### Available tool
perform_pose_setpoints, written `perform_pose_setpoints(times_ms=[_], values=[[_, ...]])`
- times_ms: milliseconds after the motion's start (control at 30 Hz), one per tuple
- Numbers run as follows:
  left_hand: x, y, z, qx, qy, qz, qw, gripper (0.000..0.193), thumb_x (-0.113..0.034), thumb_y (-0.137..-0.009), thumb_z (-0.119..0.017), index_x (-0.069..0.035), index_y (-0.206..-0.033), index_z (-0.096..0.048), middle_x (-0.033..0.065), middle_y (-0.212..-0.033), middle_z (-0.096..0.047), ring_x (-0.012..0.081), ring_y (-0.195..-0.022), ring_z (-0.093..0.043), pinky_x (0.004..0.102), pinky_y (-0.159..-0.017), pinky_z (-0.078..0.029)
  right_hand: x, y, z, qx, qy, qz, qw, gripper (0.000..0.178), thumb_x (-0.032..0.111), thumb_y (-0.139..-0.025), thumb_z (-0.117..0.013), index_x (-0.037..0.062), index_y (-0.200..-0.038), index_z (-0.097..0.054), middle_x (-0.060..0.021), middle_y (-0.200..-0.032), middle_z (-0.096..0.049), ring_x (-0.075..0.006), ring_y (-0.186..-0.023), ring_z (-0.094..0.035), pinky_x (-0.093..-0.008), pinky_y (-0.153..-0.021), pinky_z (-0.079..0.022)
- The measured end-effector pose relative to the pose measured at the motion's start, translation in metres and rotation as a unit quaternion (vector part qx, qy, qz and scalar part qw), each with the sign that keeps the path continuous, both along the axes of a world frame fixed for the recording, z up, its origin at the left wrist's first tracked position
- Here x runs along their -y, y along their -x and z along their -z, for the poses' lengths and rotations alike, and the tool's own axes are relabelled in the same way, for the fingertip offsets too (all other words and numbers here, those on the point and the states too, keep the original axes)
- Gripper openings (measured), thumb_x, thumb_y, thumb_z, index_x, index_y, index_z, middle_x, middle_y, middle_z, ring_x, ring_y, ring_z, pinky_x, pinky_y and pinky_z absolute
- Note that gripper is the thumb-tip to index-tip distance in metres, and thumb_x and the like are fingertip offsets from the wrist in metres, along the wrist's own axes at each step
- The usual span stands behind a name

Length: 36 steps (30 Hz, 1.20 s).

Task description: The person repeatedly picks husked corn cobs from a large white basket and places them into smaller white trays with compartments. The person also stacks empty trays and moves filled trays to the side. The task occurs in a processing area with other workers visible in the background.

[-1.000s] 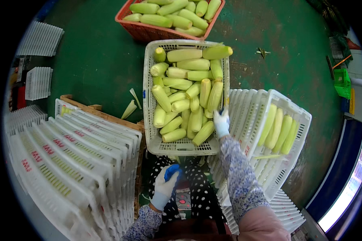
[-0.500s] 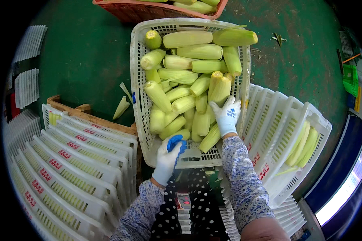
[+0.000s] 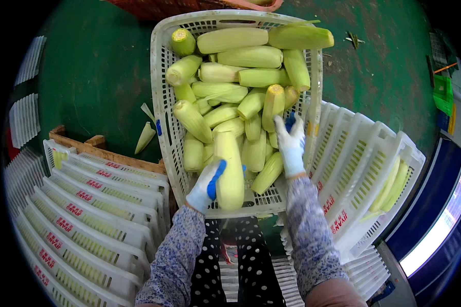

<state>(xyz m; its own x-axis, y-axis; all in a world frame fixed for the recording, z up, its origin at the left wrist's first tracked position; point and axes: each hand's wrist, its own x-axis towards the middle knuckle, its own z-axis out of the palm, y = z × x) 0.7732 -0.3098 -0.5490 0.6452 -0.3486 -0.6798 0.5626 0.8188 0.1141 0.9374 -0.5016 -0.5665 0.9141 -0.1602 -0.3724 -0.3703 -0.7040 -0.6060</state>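
Observation:
A large white crate in front of me holds several ears of corn in pale green husks. Over its near edge, my left hand, in a white glove with blue-coated fingers, is closed around one husked ear of corn, which stands nearly upright. My right hand, gloved the same way, is by the crate's right wall with thumb and fingers apart and nothing seen in it. Just beyond its fingertips stands another ear, cut end up; whether they touch is unclear.
Stacked white crates holding corn stand on the left and on the right. A wooden pallet shows behind the left stack. Beyond the big crate is a red crate. Loose husk lies on the green floor.
One ear has passed from beside my right hand into my left, which has closed on it. My right hand has opened. The view has shifted slightly, with the crate higher in it.

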Motion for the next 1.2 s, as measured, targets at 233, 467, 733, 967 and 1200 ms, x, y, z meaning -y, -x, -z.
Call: perform_pose_setpoints(times_ms=[233, 467, 733, 967, 1200], values=[[-0.01, -0.017, -0.019, -0.009, 0.043, -0.098, 0.994, 0.064, -0.049, -0.091, -0.058, -0.003, -0.134, -0.045, 0.0169, -0.115, -0.061, 0.0273, -0.103, -0.062, 0.0415, -0.089, -0.052, -0.01, -0.019, 0.068, 0.053, -0.147, 0.053, 0.986, 0.068, 0.028, -0.066, -0.085, -0.0045, -0.111, -0.047, -0.0207, -0.106, -0.061, -0.0292, -0.093, -0.062, -0.0384, -0.085, -0.051], [-0.001, -0.037, -0.042, -0.075, -0.052, -0.056, 0.994, 0.065, -0.058, -0.088, -0.056, -0.004, -0.124, -0.052, 0.0165, -0.103, -0.064, 0.0284, -0.089, -0.065, 0.0437, -0.079, -0.056, 0.029, 0.047, -0.027, -0.363, -0.604, 0.261, 0.66, 0.062, 0.047, -0.085, -0.067, 0.0069, -0.13, -0.051, -0.0124, -0.113, -0.063, -0.0265, -0.097, -0.064, -0.0412, -0.084, -0.054], [0.04, -0.026, -0.14, -0.025, -0.012, 0.023, 0.999, 0.05, -0.038, -0.097, -0.055, -0.002, -0.131, -0.05, 0.0097, -0.116, -0.062, 0.018, -0.101, -0.062, 0.0323, -0.089, -0.052, 0.066, 0.112, -0.185, -0.222, -0.439, 0.088, 0.866, 0.055, 0.02, -0.093, -0.06, -0.0037, -0.137, -0.039, -0.0138, -0.127, -0.055, -0.0188, -0.114, -0.055, -0.0318, -0.1, -0.042], [0.132, 0.009, -0.236, 0.021, 0.009, 0.182, 0.983, 0.062, -0.03, -0.09, -0.065, -0.003, -0.138, -0.037, 0.0072, -0.119, -0.057, 0.0164, -0.103, -0.058, 0.0309, -0.087, -0.05, 0.159, 0.175, -0.309, -0.195, -0.354, 0.091, 0.91, 0.063, 0.013, -0.083, -0.069, -0.0025, -0.136, -0.039, -0.0124, -0.119, -0.059, -0.0179, -0.105, -0.058, -0.0323, -0.093, -0.046], [0.287, 0.043, -0.303, -0.046, -0.107, 0.266, 0.957, 0.057, -0.024, -0.085, -0.073, 0.0, -0.128, -0.044, 0.0084, -0.111, -0.061, 0.0152, -0.097, -0.061, 0.0301, -0.084, -0.051, 0.296, 0.274, -0.313, -0.088, -0.127, 0.136, 0.979, 0.048, 0.021, -0.095, -0.057, -0.0045, -0.134, -0.042, -0.0214, -0.113, -0.062, -0.0276, -0.103, -0.062, -0.0356, -0.088, -0.049]])
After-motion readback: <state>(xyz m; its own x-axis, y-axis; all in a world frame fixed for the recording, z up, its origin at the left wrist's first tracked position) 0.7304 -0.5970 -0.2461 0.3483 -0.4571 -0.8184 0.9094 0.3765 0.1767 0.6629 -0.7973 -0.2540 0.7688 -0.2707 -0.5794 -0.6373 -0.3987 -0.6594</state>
